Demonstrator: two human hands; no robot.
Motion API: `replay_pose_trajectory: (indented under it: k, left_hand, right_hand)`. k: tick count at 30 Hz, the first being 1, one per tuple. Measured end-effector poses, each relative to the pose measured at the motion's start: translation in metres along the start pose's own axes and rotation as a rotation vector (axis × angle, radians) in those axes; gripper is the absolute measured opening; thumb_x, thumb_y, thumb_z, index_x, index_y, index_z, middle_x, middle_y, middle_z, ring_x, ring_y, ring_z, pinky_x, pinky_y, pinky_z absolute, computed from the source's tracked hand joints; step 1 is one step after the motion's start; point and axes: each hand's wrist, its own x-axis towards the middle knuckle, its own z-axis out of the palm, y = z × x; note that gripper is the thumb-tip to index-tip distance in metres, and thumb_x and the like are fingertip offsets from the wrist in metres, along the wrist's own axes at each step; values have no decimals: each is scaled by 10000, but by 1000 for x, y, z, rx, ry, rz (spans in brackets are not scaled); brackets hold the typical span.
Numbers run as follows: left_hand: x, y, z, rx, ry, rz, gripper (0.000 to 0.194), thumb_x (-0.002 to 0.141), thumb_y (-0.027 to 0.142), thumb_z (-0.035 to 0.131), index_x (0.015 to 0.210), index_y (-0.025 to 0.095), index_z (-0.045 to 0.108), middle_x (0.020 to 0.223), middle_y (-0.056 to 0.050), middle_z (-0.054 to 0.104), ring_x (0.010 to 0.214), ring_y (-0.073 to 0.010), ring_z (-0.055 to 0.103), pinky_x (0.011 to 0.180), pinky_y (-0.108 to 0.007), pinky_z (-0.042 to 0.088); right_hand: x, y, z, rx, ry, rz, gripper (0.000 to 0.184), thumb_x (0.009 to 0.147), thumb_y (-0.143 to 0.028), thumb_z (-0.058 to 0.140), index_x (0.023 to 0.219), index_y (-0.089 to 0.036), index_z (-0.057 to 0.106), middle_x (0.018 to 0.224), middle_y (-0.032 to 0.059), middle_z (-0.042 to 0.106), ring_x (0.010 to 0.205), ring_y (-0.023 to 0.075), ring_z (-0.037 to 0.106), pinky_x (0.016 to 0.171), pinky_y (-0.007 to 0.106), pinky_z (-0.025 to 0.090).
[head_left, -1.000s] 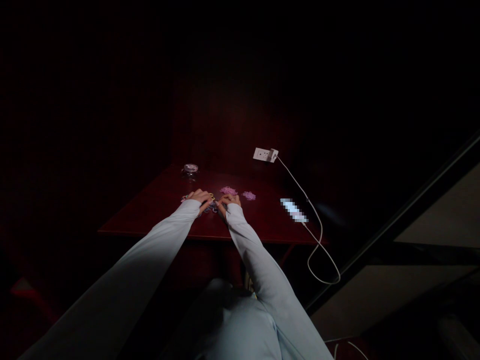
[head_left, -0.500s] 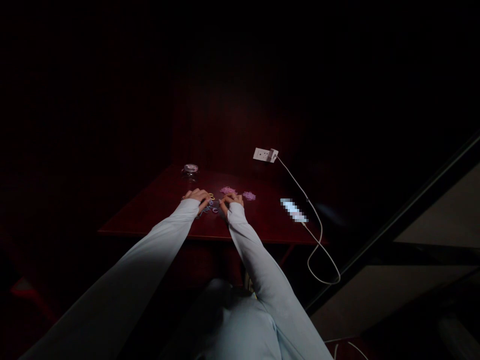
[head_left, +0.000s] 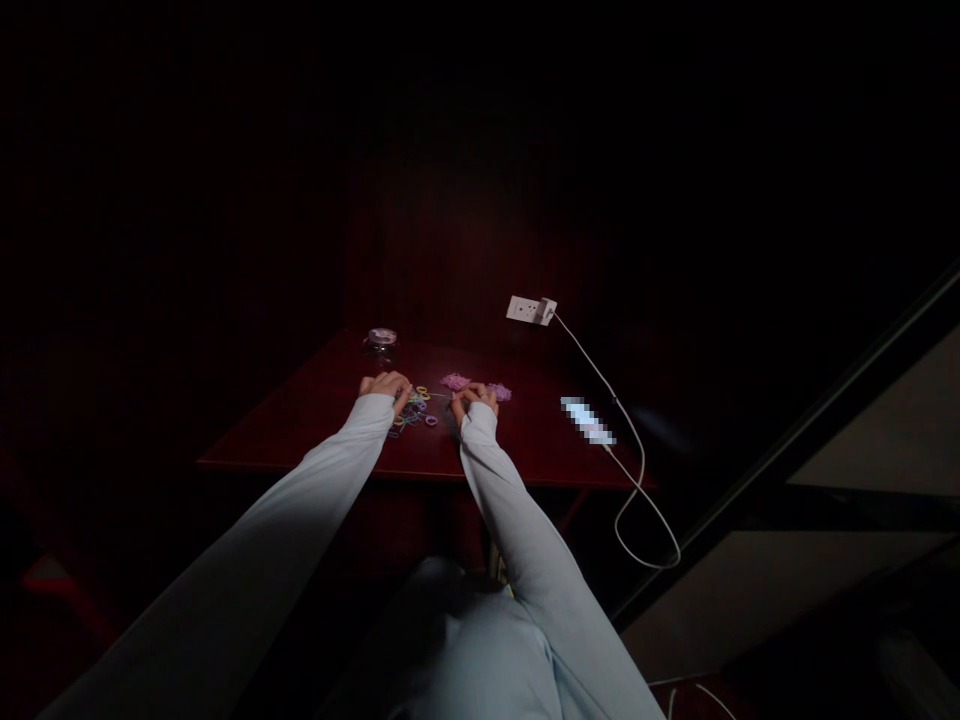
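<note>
On a dark red table [head_left: 315,420], several small coloured rubber bands [head_left: 415,412] lie in a loose heap between my hands. My left hand [head_left: 384,386] rests at the heap's left edge, fingers curled over it. My right hand [head_left: 474,396] sits to the heap's right, fingers bent, close to a pink pile of bands [head_left: 456,381] and a purple pile [head_left: 501,391]. A thin stretched line seems to run between the two hands, but the dim light hides what the fingers pinch.
A small clear jar with a pale lid [head_left: 381,343] stands at the table's back. A lit phone [head_left: 589,420] lies at the right, its white cable [head_left: 637,470] running to a wall socket [head_left: 531,309]. The surroundings are dark.
My hands have moved apart, the left one to the left and the right one to the right. More of the coloured heap shows between them.
</note>
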Motion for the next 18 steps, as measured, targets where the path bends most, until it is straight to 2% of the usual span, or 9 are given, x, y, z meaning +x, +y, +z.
replay_pose_trajectory:
  k: [3,6,11,13,18]
  left_hand:
    - [0,-2,1,6,8,-22,212,1009,332,518,915,253,691,1065,-40,772,1043,-273,648,906,-432,386]
    - [0,0,2,3,-29,-13,228,1005,319,503,912,248,699,1072,-46,776,1046,-273,652,926,-439,390]
    - [0,0,6,-73,-196,175,234,982,319,515,872,253,710,1057,-37,782,1031,-230,664,931,-384,429]
    - [0,-3,8,-96,-221,214,237,989,343,514,903,260,719,1073,-37,782,1043,-225,664,931,-365,443]
    - [0,-7,8,-84,-249,194,245,1008,403,533,977,281,744,1108,-29,785,1054,-232,662,919,-363,443]
  right_hand:
    - [0,-1,-1,-23,7,32,247,1019,-352,604,857,-235,750,1212,69,669,1148,274,514,975,397,378]
    - [0,-2,1,-16,-15,-4,255,1031,-359,605,875,-237,766,1217,65,684,1158,267,523,992,395,384]
    - [-1,-3,5,-1,-207,-175,229,1026,-388,651,914,-264,808,1107,43,726,1132,243,516,1019,382,384]
    - [-2,-2,6,10,-254,-210,242,1027,-417,652,927,-276,821,1068,42,731,1118,243,513,1006,385,390]
    - [1,3,7,62,-174,-161,289,1032,-476,621,958,-296,834,1047,45,742,1092,255,533,1002,409,404]
